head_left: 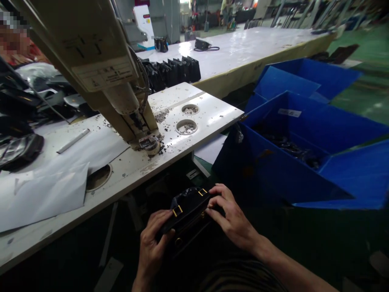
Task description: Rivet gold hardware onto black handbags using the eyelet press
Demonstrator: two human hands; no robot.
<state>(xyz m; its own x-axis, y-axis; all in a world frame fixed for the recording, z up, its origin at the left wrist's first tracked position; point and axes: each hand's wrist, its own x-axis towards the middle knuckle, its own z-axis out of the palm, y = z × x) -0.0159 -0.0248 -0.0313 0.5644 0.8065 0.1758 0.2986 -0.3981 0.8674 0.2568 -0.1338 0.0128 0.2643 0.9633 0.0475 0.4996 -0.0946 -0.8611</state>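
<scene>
A small black bag (189,211) with gold buckles rests low in front of me, below the table's front edge. My left hand (154,241) grips its near left end, thumb on top beside a buckle. My right hand (231,217) presses down on the bag's right side, fingers bent over the top edge. Above, a cream press machine (100,69) leans over the white work table (127,162), its metal head (149,144) standing on the tabletop.
Two round cups of small metal parts (187,127) are sunk in the table, with dark scraps around them. Blue bins (304,150) stand to the right. Black bags (173,72) line a long white table behind. Another person sits at far left.
</scene>
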